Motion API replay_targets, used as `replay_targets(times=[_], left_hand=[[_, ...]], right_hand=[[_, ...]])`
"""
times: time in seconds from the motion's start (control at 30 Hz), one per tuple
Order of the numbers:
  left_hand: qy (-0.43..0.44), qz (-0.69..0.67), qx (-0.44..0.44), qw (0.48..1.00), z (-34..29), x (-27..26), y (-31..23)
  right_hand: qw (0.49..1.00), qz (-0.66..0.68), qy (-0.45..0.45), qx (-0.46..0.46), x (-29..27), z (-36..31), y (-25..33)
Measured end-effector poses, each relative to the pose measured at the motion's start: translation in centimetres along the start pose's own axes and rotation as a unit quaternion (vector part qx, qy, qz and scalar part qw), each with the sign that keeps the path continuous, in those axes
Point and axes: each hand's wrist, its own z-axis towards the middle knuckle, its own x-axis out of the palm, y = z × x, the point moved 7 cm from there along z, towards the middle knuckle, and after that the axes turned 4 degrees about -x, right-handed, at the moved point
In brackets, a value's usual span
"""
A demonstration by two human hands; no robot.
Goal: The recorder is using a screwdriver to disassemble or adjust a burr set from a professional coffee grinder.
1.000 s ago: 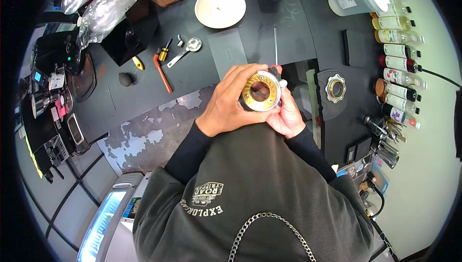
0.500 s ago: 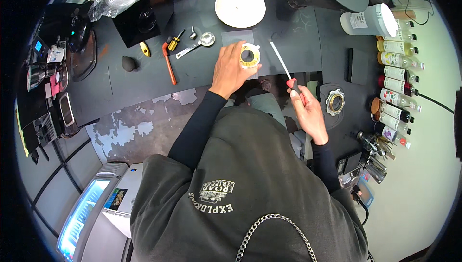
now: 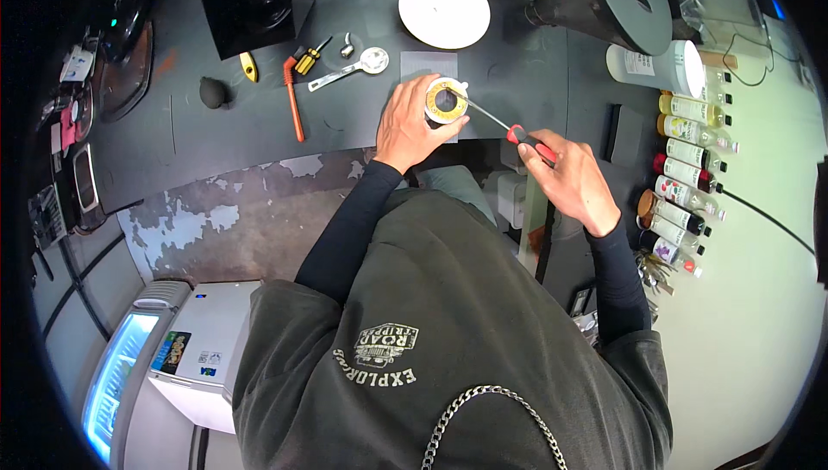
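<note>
My left hand [image 3: 403, 125] is wrapped around the side of a round, ring-shaped part [image 3: 435, 102] with a pale outer rim, a brass-yellow face and a dark centre hole. It is held near the table's front edge, over a grey rectangular mat [image 3: 429, 62]. My right hand [image 3: 576, 178] grips a screwdriver [image 3: 517, 134] by its red-and-black handle. The thin metal shaft slants up to the left, and its tip is at the upper right of the yellow face. Whether a screw sits under the tip is too small to tell.
Beyond the mat lies a white round plate [image 3: 444, 9]. To the left are a metal scoop [image 3: 373, 60], an orange-handled tool [image 3: 294, 99], a yellow-and-black screwdriver [image 3: 308, 59] and a black bulb blower [image 3: 213, 91]. A dark hopper [image 3: 595, 0], white tub [image 3: 627, 62] and several bottles [image 3: 686, 155] stand right.
My right hand has brought the screwdriver across, so its tip now meets the ring-shaped part instead of pointing past it. My left hand keeps its hold. The view has shifted slightly.
</note>
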Motion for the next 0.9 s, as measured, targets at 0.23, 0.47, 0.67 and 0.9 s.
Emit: replay_targets(times=[0.23,0.47,0.67,0.9], left_hand=[[-0.007,-0.010,0.002,1.000,0.0,-0.3,0.1],[0.000,-0.021,-0.010,1.000,0.1,-0.5,0.1],[0.006,-0.030,-0.017,0.999,0.1,-0.3,0.4],[0.005,-0.035,-0.017,0.999,0.1,-0.4,0.3]], right_hand=[[0.999,-0.033,0.012,-0.015,-0.8,0.7,0.9],[0.996,-0.070,0.046,-0.010,-1.8,1.6,2.4],[0.996,-0.075,0.044,-0.013,-2.4,2.1,3.1],[0.994,-0.086,0.060,-0.022,-2.4,2.6,3.5]])
